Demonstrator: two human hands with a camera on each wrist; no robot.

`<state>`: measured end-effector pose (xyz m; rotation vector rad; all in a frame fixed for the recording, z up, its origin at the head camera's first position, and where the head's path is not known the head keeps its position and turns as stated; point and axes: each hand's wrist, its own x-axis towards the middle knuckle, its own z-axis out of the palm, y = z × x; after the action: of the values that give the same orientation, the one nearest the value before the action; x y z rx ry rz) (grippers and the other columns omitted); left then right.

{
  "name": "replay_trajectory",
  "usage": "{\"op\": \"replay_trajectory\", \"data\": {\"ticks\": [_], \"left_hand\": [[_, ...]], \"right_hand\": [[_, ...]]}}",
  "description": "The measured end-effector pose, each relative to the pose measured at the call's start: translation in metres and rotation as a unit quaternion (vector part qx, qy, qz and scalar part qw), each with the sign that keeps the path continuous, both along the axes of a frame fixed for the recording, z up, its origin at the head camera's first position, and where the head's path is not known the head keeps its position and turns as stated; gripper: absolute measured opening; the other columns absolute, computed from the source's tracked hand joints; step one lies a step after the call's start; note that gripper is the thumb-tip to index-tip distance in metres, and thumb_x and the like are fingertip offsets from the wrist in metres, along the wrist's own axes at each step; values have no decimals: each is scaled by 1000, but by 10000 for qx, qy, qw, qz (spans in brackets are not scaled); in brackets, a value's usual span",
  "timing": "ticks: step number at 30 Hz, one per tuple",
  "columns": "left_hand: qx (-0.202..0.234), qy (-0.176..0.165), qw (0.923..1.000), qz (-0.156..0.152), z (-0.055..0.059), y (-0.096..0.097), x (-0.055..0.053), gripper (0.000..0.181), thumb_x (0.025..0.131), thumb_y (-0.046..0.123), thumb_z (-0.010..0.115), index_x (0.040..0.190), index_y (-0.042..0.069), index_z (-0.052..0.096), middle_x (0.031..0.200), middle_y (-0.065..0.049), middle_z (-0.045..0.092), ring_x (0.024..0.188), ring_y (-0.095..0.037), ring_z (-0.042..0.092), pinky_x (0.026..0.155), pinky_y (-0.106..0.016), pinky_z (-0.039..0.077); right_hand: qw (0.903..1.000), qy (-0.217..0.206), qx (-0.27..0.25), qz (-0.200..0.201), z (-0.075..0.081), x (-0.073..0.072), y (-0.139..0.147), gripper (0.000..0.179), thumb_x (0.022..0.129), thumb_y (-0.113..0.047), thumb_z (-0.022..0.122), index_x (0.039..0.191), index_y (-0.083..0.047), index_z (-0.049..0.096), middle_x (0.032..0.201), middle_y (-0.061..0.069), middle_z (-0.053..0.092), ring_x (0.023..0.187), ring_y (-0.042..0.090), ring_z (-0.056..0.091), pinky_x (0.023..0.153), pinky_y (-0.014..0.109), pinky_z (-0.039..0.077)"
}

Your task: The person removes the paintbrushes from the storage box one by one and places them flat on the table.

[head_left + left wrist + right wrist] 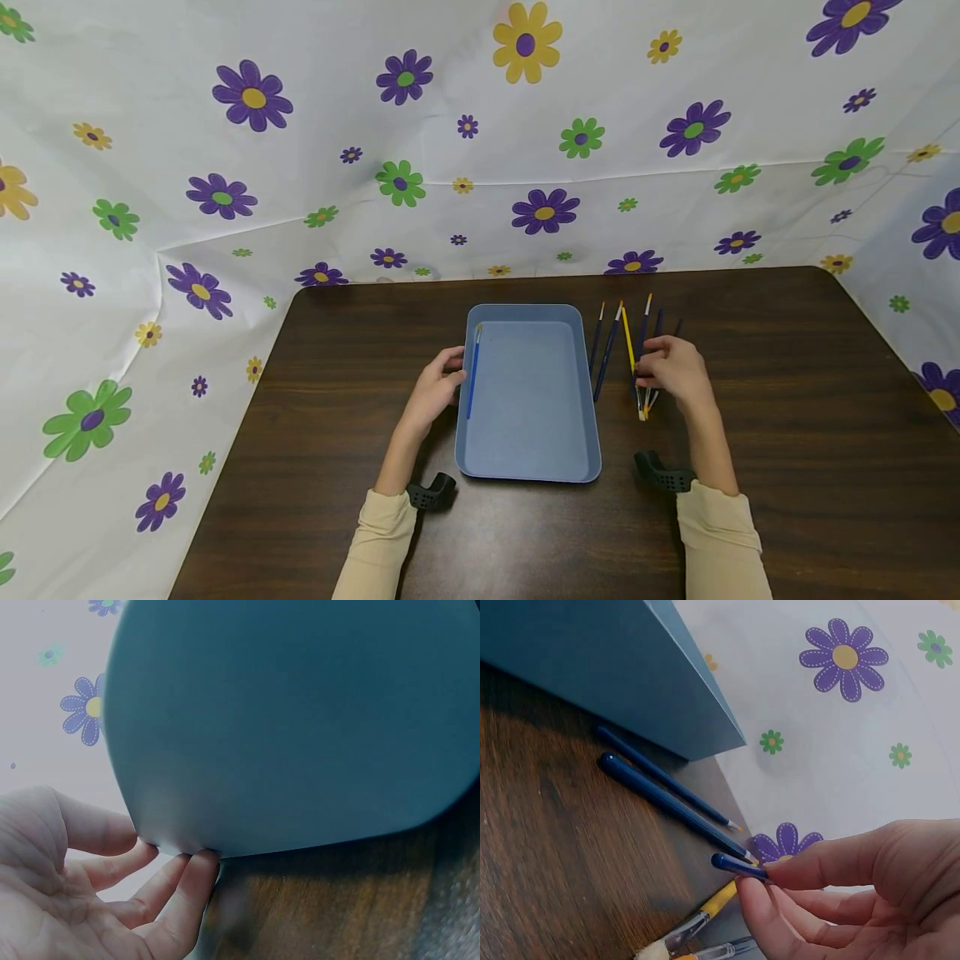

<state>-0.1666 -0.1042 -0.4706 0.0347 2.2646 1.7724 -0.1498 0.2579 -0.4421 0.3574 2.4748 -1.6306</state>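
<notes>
In the head view, a blue-grey tray (pixel 534 392) lies on the table with one blue paintbrush (pixel 474 375) along its inner left side. My left hand (pixel 432 390) grips the tray's left edge; in the left wrist view its thumb and fingertips meet the tray wall (pixel 285 735). To the right of the tray, my right hand (pixel 677 371) is over a group of paintbrushes. Its thumb and index finger pinch a dark blue paintbrush (pixel 735 865), whose rounded handle end sticks out. Under that hand lies a yellow-handled brush (pixel 718 900) with pale bristles, partly covered.
Two dark blue brushes (pixel 609 354) lie between the tray and the right hand. Several more brush ends show around the fingers. Behind the dark wooden table (pixel 360 333) hangs a white flowered cloth (pixel 315 150). Each wrist wears a black mount (pixel 663 475).
</notes>
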Motion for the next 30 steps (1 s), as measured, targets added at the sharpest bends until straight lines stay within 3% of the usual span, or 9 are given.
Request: {"op": "replay_trajectory", "data": {"ticks": [12,30], "left_hand": [[8,41,10000,8,0,0,0,46,103,7,51,149,2,51,135,-23,56,107,-34,63,73,-39,58],[-72,-46,9999,58,-1,1,-1,47,103,9,52,149,3,52,135,-22,56,109,-34,63,75,-41,58]], "right_hand": [[9986,-237,459,-58,-2,0,7,45,96,6,57,136,24,46,94,18,66,69,11,68,65,28,61],[9957,-55,904,-181,-4,1,7,39,94,6,59,129,23,53,92,19,67,66,11,68,62,27,60]]}}
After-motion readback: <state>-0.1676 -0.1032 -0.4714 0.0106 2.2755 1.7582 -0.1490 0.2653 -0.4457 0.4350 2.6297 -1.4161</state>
